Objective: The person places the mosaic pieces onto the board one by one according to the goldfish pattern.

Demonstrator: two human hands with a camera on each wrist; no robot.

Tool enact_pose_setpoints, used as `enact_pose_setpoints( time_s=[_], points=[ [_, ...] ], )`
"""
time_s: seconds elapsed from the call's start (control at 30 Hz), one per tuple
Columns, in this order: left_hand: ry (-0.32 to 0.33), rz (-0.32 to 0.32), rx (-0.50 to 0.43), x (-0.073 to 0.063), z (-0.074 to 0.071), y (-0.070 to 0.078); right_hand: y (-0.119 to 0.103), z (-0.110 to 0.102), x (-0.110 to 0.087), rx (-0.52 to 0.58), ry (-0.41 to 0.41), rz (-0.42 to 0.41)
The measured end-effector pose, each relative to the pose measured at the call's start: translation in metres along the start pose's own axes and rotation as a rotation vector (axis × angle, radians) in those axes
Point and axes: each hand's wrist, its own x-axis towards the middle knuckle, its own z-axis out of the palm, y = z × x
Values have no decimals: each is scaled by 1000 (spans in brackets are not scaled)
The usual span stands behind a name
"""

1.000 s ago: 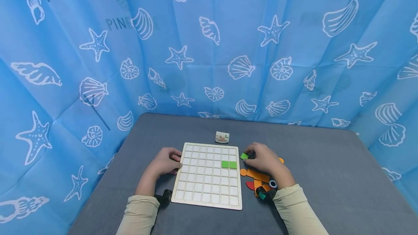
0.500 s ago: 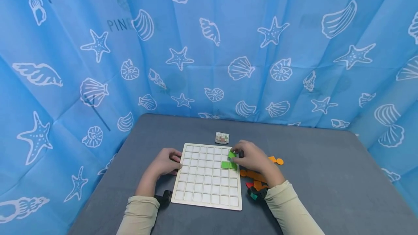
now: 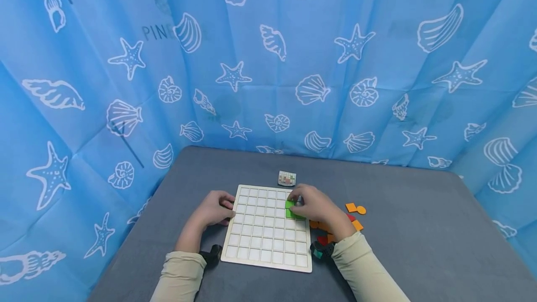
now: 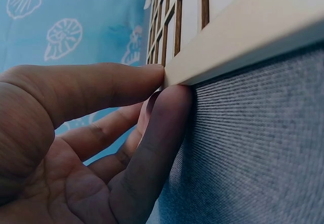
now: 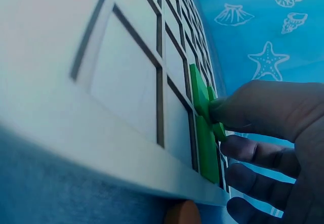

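Note:
A pale wooden board [image 3: 267, 233] with a grid of square cells lies flat on the table. My left hand [image 3: 215, 209] is at its left edge; in the left wrist view the thumb and a fingertip pinch the board's rim [image 4: 223, 57]. My right hand [image 3: 312, 204] is over the board's upper right, pinching a green square tile [image 5: 219, 132] between thumb and fingers. Two more green tiles [image 5: 200, 90] sit side by side in cells just below it, partly covered by the thumb. In the head view the fingers hide much of the held tile.
Behind the board stands a small card [image 3: 287, 178] with a coloured grid picture. Right of the board lie orange pieces [image 3: 350, 207], a red piece [image 3: 351, 217] and others partly under the right forearm. A blue shell-patterned curtain [image 3: 251, 83] hangs behind the table.
My right hand has moved left from beside the board to over its upper right cells, bringing the green tile with it. The left hand has stayed at the board's edge.

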Motion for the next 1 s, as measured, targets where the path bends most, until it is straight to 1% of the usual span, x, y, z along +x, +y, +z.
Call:
enact_pose_setpoints(
  time_s=[0.27,0.47,0.7,0.87,1.0],
  points=[
    [16,-8,25,-1,1,3,3,-2,-1,-2,5,-2],
    [10,-11,21,-1,1,3,6,-1,-2,-6,10,-11],
    [4,-6,15,-1,1,1,6,0,-4,-4,17,6],
    [3,-5,15,-2,1,2,9,-11,-13,12,42,19],
    [8,-7,17,-2,1,2,26,-26,-28,18,97,30]
  ],
)
